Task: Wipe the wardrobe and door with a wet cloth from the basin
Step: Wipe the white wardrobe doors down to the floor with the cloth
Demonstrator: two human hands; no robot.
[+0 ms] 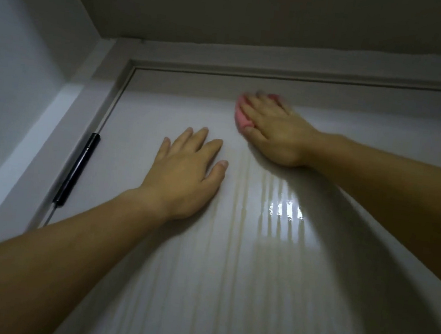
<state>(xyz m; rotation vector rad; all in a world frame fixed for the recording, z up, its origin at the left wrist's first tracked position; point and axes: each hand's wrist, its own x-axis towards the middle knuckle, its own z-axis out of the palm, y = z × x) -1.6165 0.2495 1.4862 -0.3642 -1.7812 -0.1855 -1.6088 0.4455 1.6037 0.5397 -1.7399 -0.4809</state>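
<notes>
I look up at the top part of a white door (228, 277). My right hand (276, 129) lies flat near the door's top edge and presses a pink cloth (241, 114) against the panel; the cloth shows only at the fingertips and under the thumb. My left hand (186, 168) rests flat on the door lower and to the left, fingers straight and spread, holding nothing. Thin streaks of water run down the door below the right hand, with a bright wet glare (286, 210).
A white door frame (106, 93) runs along the left and top of the door. A black hinge (77, 169) sits on the door's left edge. A white wall (12, 74) stands at the left, and the ceiling (259, 12) is close above.
</notes>
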